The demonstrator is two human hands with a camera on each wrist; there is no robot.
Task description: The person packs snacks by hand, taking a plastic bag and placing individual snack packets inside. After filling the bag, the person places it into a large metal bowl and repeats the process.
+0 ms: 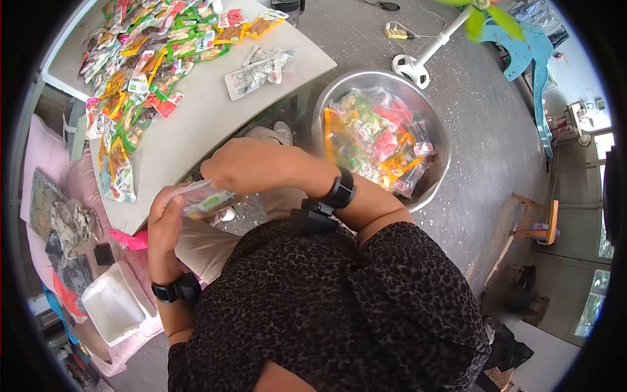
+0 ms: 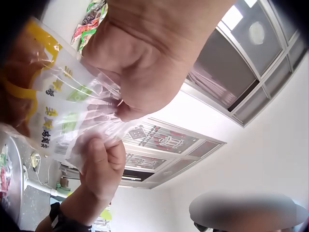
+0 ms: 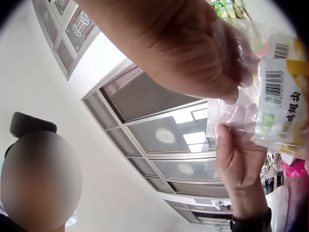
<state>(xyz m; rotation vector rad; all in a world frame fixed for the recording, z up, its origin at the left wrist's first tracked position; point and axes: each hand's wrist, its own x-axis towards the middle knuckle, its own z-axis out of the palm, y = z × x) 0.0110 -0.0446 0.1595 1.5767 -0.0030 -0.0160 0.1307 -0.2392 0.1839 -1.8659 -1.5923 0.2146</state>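
A clear plastic food packet [image 1: 208,200] with yellow patches and a white printed label is held between my two hands, in front of my body beside the table. My left hand [image 1: 166,219] pinches it from the left, thumb on its face. From above, my right hand [image 1: 248,166] grips the other side. In the left wrist view the packet [image 2: 55,104] has its clear, crinkled end gathered between thumbs and fingers of both hands. A barcode shows on the packet [image 3: 275,92] in the right wrist view, close to the fingertips of my right hand [image 3: 193,63].
The table [image 1: 196,121] carries a heap of colourful packets [image 1: 140,62] and a few silver-white packets [image 1: 255,77]. To the right, a metal basin [image 1: 439,176] on the floor holds many packets. A white fan stand [image 1: 437,49] rises behind it. A white tray [image 1: 117,307] lies at left.
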